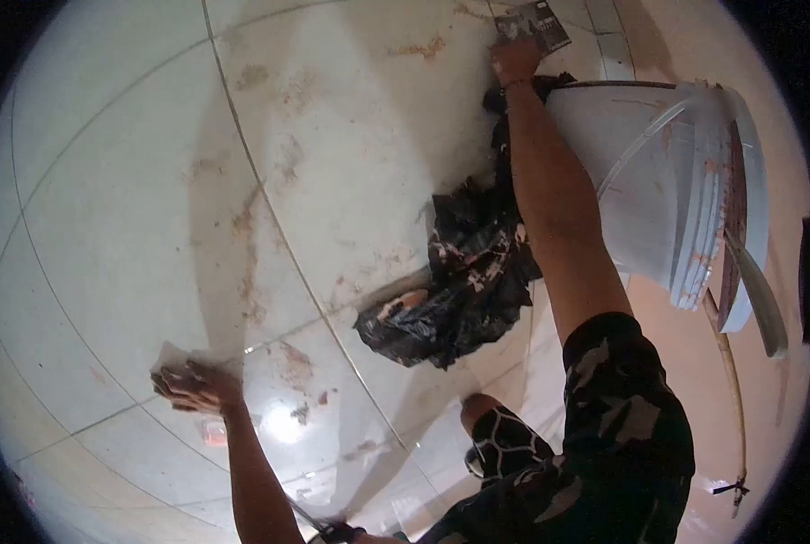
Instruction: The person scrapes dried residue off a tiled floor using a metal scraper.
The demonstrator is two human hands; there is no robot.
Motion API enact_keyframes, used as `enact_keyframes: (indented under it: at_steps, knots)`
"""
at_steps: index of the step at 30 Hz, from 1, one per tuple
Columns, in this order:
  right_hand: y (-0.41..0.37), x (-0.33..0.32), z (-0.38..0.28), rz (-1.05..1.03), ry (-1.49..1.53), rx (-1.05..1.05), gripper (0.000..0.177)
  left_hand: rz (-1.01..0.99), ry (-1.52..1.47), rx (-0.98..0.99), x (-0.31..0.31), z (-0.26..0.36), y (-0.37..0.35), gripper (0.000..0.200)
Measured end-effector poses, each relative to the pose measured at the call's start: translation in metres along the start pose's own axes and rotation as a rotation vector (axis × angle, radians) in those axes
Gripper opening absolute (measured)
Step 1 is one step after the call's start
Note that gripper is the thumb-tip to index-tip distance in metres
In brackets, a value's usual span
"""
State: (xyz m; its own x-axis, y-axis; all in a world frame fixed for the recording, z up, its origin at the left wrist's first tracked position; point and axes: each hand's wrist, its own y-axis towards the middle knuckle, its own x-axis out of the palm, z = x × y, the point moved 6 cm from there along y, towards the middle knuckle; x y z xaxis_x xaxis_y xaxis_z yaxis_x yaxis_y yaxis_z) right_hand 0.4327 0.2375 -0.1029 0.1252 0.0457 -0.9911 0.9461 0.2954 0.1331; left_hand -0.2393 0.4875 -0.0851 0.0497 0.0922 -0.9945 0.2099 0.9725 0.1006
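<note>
My left hand (196, 385) is down at the tiled floor on the left, its fingers stretched out and nothing visible in them. Just below it lies a small pinkish-orange piece (214, 432). Far ahead, my right hand (516, 62) is closed at the edge of a dark, flat printed sheet or packet (543, 25). A crumpled black plastic bag (486, 281) with pale brown smears lies on the floor between my arms; its upper part runs behind my right forearm.
To the right is a big white bucket (631, 172) with a smeared rim and a pale handle-like piece (756, 299). A thin stick (733, 399) lies beyond my sleeve. Brown smears and crumbs (291, 363) mark the floor tiles. My patterned-clad leg (509, 444) shows at the bottom.
</note>
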Motion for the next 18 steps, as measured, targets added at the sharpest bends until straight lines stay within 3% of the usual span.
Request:
enact_keyframes:
  at_steps: [3, 6, 8, 9, 11, 15, 17, 18]
  knots:
    - [-0.005, -0.028, -0.001, 0.212, 0.083, -0.019, 0.030, 0.051, 0.017, 0.002, -0.004, 0.001, -0.003, 0.060]
    - [0.008, -0.010, -0.010, 0.122, -0.353, -0.265, 0.029, 0.067, -0.062, 0.007, -0.010, 0.009, -0.002, 0.060]
    - [0.048, 0.057, 0.038, -0.291, -0.408, -0.148, 0.026, 0.029, -0.016, -0.001, -0.006, 0.006, -0.004, 0.060]
    - [0.029, 0.044, 0.027, -0.296, -0.413, -0.146, 0.026, 0.007, 0.015, -0.018, -0.004, 0.005, -0.004, 0.060]
    - [-0.011, -0.024, -0.006, 0.108, -0.100, -0.007, 0.024, 0.009, -0.019, -0.019, -0.003, 0.002, -0.007, 0.060]
    - [-0.020, -0.018, -0.002, 0.004, -0.228, -0.173, 0.026, -0.022, 0.016, -0.057, -0.001, 0.001, -0.004, 0.062]
    - [-0.020, -0.033, -0.022, 0.110, -0.170, -0.257, 0.026, -0.042, 0.013, -0.066, -0.002, 0.004, -0.005, 0.064]
    - [-0.019, -0.035, -0.023, 0.112, -0.145, -0.175, 0.023, -0.029, -0.007, -0.048, -0.005, 0.007, -0.005, 0.064]
